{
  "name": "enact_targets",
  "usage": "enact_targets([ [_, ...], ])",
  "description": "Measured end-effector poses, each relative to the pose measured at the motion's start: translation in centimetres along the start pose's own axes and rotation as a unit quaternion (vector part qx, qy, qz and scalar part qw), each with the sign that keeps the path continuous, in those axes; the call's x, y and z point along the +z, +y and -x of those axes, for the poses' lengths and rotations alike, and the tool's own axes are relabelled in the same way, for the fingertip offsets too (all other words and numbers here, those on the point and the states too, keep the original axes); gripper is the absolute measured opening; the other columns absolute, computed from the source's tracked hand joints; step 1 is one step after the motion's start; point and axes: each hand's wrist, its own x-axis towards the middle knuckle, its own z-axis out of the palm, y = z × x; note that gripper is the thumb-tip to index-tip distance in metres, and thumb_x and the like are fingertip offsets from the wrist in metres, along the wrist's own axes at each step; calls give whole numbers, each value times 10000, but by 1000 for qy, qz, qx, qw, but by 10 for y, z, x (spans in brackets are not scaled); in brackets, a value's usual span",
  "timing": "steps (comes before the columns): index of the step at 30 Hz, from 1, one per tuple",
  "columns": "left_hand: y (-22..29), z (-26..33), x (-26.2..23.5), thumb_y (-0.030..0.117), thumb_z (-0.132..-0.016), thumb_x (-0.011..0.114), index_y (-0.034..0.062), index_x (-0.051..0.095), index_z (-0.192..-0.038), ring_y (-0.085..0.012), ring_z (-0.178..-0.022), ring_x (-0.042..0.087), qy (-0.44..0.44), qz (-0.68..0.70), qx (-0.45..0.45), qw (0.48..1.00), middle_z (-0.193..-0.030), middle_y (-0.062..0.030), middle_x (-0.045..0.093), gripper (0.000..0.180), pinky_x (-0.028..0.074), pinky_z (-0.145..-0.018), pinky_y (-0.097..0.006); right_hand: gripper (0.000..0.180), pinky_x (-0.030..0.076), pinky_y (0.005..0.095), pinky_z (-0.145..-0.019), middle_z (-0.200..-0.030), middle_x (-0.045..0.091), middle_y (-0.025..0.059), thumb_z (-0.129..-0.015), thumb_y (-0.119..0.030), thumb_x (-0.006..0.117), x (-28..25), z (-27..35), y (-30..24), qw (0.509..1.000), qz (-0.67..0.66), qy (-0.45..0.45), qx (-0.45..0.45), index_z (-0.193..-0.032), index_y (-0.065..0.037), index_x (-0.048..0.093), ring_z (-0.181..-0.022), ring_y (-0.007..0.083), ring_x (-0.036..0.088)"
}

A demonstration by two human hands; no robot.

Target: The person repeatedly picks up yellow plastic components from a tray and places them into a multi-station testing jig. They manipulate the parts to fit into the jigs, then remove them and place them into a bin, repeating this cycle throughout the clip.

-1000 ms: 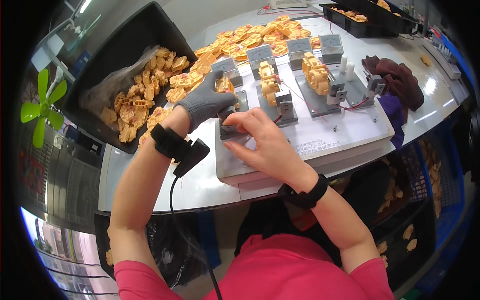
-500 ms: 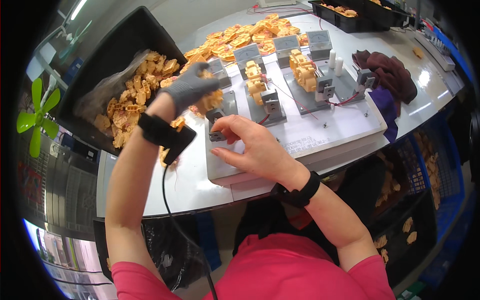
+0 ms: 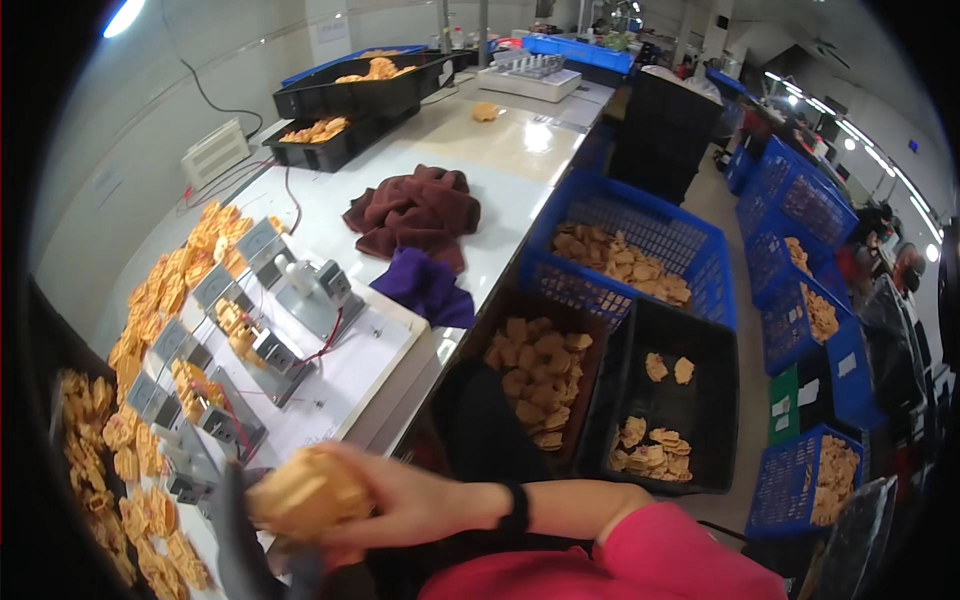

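My bare right hand (image 3: 405, 500) is closed round a yellow-orange plastic part (image 3: 312, 492) with a ribbed, moulded body, blurred by motion. Against the part's left side lies my left hand (image 3: 240, 545) in a grey glove; its fingers are smeared and cut off by the lower edge, so its grip is unclear. Both hands are at the near end of a white test board (image 3: 345, 375). On the board, grey fixtures with small meters stand in a row. Two of them carry similar yellow parts (image 3: 195, 390); the nearest fixture (image 3: 180, 465) shows white posts and no part.
A heap of yellow parts (image 3: 165, 285) lies behind the meters. Brown cloth (image 3: 420, 215) and purple cloth (image 3: 425, 290) rest beyond the board. Right of the table are a blue crate (image 3: 640, 235) and a black bin (image 3: 715, 400) with tan parts. Black trays (image 3: 345, 97) stand at the far end.
The view has swung to the right. A yellow part has come off the nearest fixture and is now in my right hand, which was bare and open before. Both hands have moved off the fixture.
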Motion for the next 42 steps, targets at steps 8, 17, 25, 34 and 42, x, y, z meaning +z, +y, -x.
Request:
enact_targets([
  [8, -41, 57, 0, 61, -990, 626, -51, 409, -1457, -341, -1267, 539, 220, -160, -8, 962, -1398, -246, 514, 527, 466, -1057, -451, 369, 550, 332, -884, -1176, 687, 59, -1040, -299, 554, -154, 190, 19, 836, 5, 541, 93, -1312, -50, 540, -1061, 145, 666],
  [17, -81, 126, 0, 84, -988, 645, -33, 434, -1437, -319, -1259, 539, 310, -228, -168, 908, -1407, -214, 518, 509, 477, -1047, -434, 396, 421, 247, -436, -767, 632, 20, -963, -474, 648, -386, 246, 15, 704, 4, 704, 90, -978, -78, 644, -516, 100, 521],
  [25, -112, 155, 22, 90, -1042, 518, -23, 356, -1516, -282, -1401, 428, 330, -150, -294, 884, -1542, -177, 419, 514, 327, -1166, -390, 331, 474, 227, -729, -1073, 672, 18, -1015, -321, 618, -376, 209, 4, 756, 132, 639, 42, -1274, -121, 574, -907, 93, 627],
  [34, -118, 152, 29, 76, -992, 468, -22, 351, -1513, -199, -1084, 544, 344, -58, -297, 889, -1266, -125, 554, 543, 437, -973, -344, 183, 435, 205, -708, -887, 588, -16, -1043, -213, 568, -193, 95, -26, 886, 217, 409, 21, -1123, -57, 620, -764, 64, 536],
  [42, -120, 142, 31, -15, -975, 455, -26, 475, -1437, -143, -911, 568, 283, 87, -369, 881, -1032, -67, 605, 463, 474, -874, -284, 227, 499, 336, -747, -918, 685, 77, -794, 9, 754, -28, -33, -29, 863, 503, -13, -47, -1009, -58, 726, -843, 235, 638],
])
